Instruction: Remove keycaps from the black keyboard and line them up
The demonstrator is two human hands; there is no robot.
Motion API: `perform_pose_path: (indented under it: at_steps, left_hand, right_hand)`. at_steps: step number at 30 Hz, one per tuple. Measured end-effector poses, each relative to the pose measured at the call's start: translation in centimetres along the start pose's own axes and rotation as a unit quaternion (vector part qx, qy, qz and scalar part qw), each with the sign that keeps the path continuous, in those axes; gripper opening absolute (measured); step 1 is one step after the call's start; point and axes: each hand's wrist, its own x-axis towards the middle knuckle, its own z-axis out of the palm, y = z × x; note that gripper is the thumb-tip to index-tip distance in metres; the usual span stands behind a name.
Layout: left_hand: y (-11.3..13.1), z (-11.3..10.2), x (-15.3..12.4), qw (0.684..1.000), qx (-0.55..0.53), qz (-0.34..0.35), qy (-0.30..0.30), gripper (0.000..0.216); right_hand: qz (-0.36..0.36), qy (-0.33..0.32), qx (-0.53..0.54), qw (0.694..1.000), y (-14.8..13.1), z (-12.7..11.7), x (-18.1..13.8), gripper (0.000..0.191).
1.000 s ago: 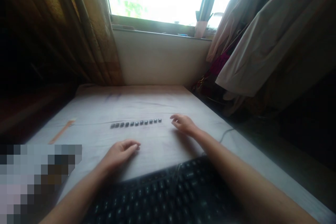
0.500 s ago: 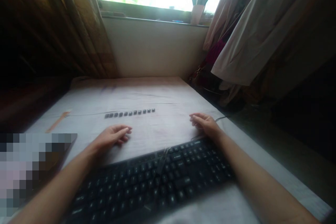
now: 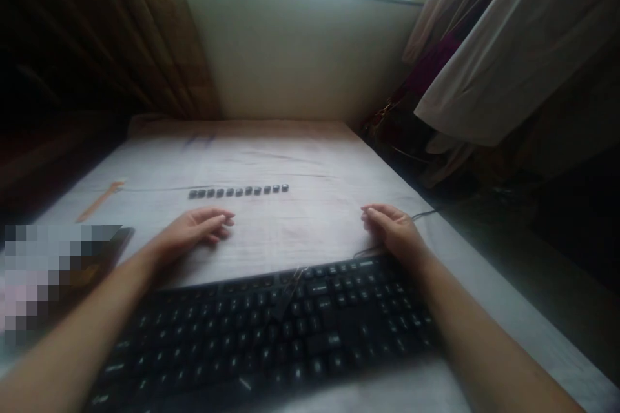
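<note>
Across the front of the white-covered table lies a black keyboard (image 3: 356, 322), with white lettering on its keys. My left hand (image 3: 198, 229) hovers beyond its far left edge, fingers loosely bent and holding nothing. Past the far right corner my right hand (image 3: 394, 232) is likewise loosely open, with nothing visible in it. A thin tool with two wire-like prongs (image 3: 287, 297) rests on top of the keyboard; its kind is unclear. Farther back, several small dark keycaps (image 3: 239, 192) stand in a straight row, nearest to my left hand.
An orange-handled tool (image 3: 101, 201) lies at the table's left. A pixelated flat object (image 3: 53, 277) sits beside my left forearm. The keyboard cable (image 3: 426, 213) runs off the right edge. Hanging clothes (image 3: 479, 77) and a curtain (image 3: 145, 32) flank the wall.
The view has tilted downward, so less of the window shows. My hands have moved slightly apart from each other. The keycaps, keyboard and tool on it appear to stay in place.
</note>
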Motion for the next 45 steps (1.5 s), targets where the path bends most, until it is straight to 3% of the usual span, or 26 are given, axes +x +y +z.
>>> perform_pose_path:
  at_steps: [7,11,13,14,16,19,21,24,27,32,36,38,39,41,43,45]
  left_hand:
    - [-0.3,0.1,-0.1,1.000,-0.023,0.005,0.012,0.033]
    - [-0.6,0.2,-0.3,0.999,-0.047,0.016,0.022,0.033]
    - [-0.5,0.2,-0.4,0.998,-0.057,0.015,0.030,0.033]
    - [-0.4,0.3,-0.5,0.998,-0.059,0.016,0.033,0.034]
    - [-0.3,0.4,-0.7,0.997,-0.055,0.023,0.038,0.037]
    - [-0.2,0.4,-1.0,0.997,-0.046,0.040,0.046,0.042]
    - [-0.4,0.5,-1.2,0.997,-0.039,0.047,0.047,0.045]
    - [-0.9,0.4,-1.3,0.997,-0.032,0.052,0.045,0.047]
    - [-1.2,0.3,-1.2,0.997,-0.032,0.053,0.046,0.049]
    - [-1.4,0.1,-1.1,0.998,-0.037,0.045,0.037,0.044]
    - [-1.3,0.0,-1.2,0.998,-0.020,0.049,0.034,0.044]
    - [-1.2,0.0,-1.3,0.998,-0.013,0.048,0.037,0.044]
    - [-1.2,-0.1,-1.3,0.998,-0.014,0.045,0.035,0.044]
    - [-1.3,-0.1,-1.3,0.998,-0.021,0.040,0.032,0.042]
    - [-1.4,-0.1,-1.2,0.998,-0.029,0.038,0.029,0.039]
    - [-1.5,-0.1,-1.2,0.998,-0.038,0.036,0.028,0.035]
  right_hand:
    - [-0.034,0.017,-0.025,0.999,0.6,-0.6,-0.4,0.034]
    - [-0.091,-0.010,-0.071,0.993,-1.9,-0.2,-1.4,0.024]
    - [-0.147,-0.053,-0.115,0.981,-3.8,0.9,-2.6,0.016]
    - [-0.222,-0.114,-0.190,0.950,-4.8,1.6,-3.5,0.013]
    - [-0.332,-0.236,-0.323,0.854,-6.5,3.6,-5.5,0.018]
    - [-0.358,-0.336,-0.482,0.725,-7.7,6.9,-8.2,0.026]
    - [-0.366,-0.365,-0.539,0.666,-7.7,8.6,-9.1,0.020]
    - [-0.388,-0.368,-0.581,0.613,-7.1,10.0,-9.0,0.015]
    - [-0.407,-0.369,-0.601,0.581,-6.6,10.5,-8.3,0.014]
    - [-0.433,-0.376,-0.597,0.561,-6.1,10.9,-7.4,0.014]
    - [-0.431,-0.399,-0.581,0.563,-6.1,10.6,-6.4,0.015]
    - [-0.416,-0.388,-0.555,0.607,-6.3,10.0,-5.9,0.018]
    - [-0.401,-0.363,-0.527,0.656,-6.4,9.6,-5.6,0.020]
    - [-0.354,-0.299,-0.417,0.782,-6.7,8.7,-5.4,0.024]
    - [-0.243,-0.249,-0.291,0.891,-6.8,7.8,-5.4,0.026]
    - [-0.112,-0.232,-0.191,0.947,-6.7,7.2,-5.7,0.023]
